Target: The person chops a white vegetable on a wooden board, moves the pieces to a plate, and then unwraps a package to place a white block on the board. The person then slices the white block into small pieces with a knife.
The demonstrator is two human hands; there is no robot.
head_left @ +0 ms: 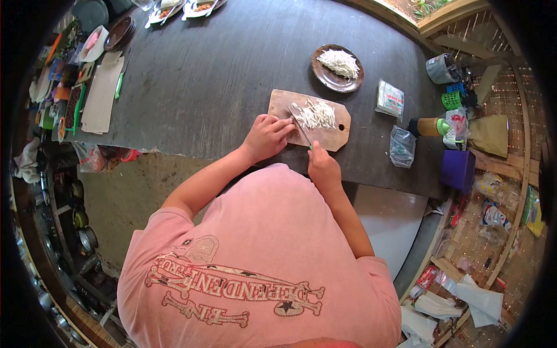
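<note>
A wooden cutting board (280,100) lies near the table's front edge, with a pile of thin white strips (316,114) on it. My right hand (323,166) is closed around the green handle of a knife (302,129). Its blade slants up and left across the board, along the left side of the strips. My left hand (270,137) rests on the board's left part, its fingers curled and pressed together beside the blade. What lies under those fingers is hidden. Beyond the board, a brown plate (336,85) carries a heap of similar white strips (339,62).
Right of the board are a square packet (390,99), a clear plastic bag (402,147) and a green-capped bottle (429,126). At left lie cardboard (103,95) and a green-handled knife (119,85). Two plates of food (200,8) stand at the far edge.
</note>
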